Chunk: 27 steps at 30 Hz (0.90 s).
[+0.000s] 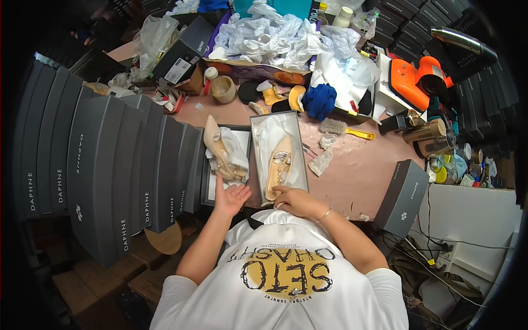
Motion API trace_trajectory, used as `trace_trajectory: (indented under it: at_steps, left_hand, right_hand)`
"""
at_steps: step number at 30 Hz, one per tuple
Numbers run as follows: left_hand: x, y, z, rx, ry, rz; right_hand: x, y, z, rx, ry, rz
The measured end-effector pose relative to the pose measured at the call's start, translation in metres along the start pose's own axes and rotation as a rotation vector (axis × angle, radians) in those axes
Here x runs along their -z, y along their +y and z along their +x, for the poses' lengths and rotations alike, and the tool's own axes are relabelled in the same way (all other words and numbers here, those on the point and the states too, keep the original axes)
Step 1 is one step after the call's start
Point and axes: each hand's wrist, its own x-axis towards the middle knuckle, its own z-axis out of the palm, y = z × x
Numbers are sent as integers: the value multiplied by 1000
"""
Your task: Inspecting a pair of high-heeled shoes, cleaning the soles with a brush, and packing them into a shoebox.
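A beige pointed-toe shoe point(215, 144) lies tilted over white tissue in the left grey shoe box point(250, 144). My left hand point(231, 196) is palm up just below its heel end, fingers spread, holding nothing; one fingertip is at or very near the shoe. In the right shoe box point(303, 151), a matching beige shoe point(282, 155) with a sparkling ornament rests on white tissue. My right hand point(297, 202) reaches over that box's near end, fingers bent around the shoe's heel end. Some of those fingertips are hidden.
Stacked grey shoe boxes point(99, 165) wall off the left. One closed box point(404, 192) stands at the right table edge. Beyond lie a yellow-handled brush point(352, 131), blue cloth point(320, 102), a jar point(223, 89), a tissue-filled carton point(264, 69) and an orange machine point(410, 82).
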Motion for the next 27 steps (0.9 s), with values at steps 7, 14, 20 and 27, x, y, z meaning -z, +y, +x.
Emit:
trace_trajectory:
  at_steps: [7, 14, 20, 27]
  left_hand:
    - [1, -28, -21, 41, -454, 538]
    - [-38, -16, -49, 73, -780, 46]
    - [-61, -1, -62, -166, -693, 110]
    - [-54, -7, -52, -34, -714, 72]
  right_hand:
    - [7, -57, 8, 317, 54, -295]
    - [32, -99, -3, 626, 29, -507]
    - [27, -83, -40, 421, 298, -301]
    - [77, -45, -50, 247, 513, -446]
